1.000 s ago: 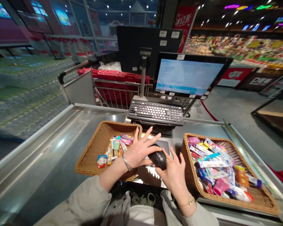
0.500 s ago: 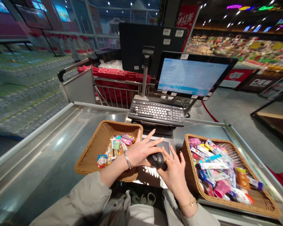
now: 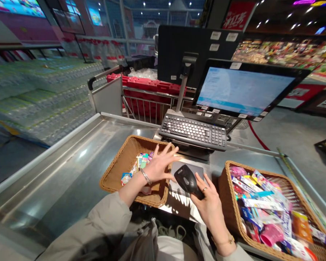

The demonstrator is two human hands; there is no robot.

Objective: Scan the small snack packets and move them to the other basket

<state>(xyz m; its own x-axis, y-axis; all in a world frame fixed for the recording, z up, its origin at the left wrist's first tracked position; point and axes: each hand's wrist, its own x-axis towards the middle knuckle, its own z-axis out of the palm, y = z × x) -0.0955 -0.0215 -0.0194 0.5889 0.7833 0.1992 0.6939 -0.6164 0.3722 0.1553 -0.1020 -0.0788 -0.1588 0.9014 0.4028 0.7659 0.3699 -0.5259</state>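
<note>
A black handheld barcode scanner (image 3: pixel 187 178) is in my right hand (image 3: pixel 211 203), its head tilted up and to the left. The thumb and fingers are around the scanner's lower end, with some fingertips extended. My left hand (image 3: pixel 159 165) is open, fingers spread, above the right side of the left wicker basket (image 3: pixel 114 163). It appears to hold nothing. Inside that basket lie small packaged goods, among them a green-and-pink packet (image 3: pixel 144 160) and a round blue-and-red pack (image 3: pixel 126 178). My left forearm and hand hide part of the contents.
A second wicker basket (image 3: pixel 228 192), full of colourful packages, stands on the right of the metal counter (image 3: pixel 62 181). Behind are a keyboard (image 3: pixel 194 130), a lit monitor (image 3: pixel 241 90) and a dark screen back (image 3: pixel 192 54). A shopping cart (image 3: pixel 143 105) stands beyond the counter.
My left hand has moved left, away from the scanner to over the left basket. The scanner, earlier partly covered by both hands, now shows clearly in my right hand. The view has turned left.
</note>
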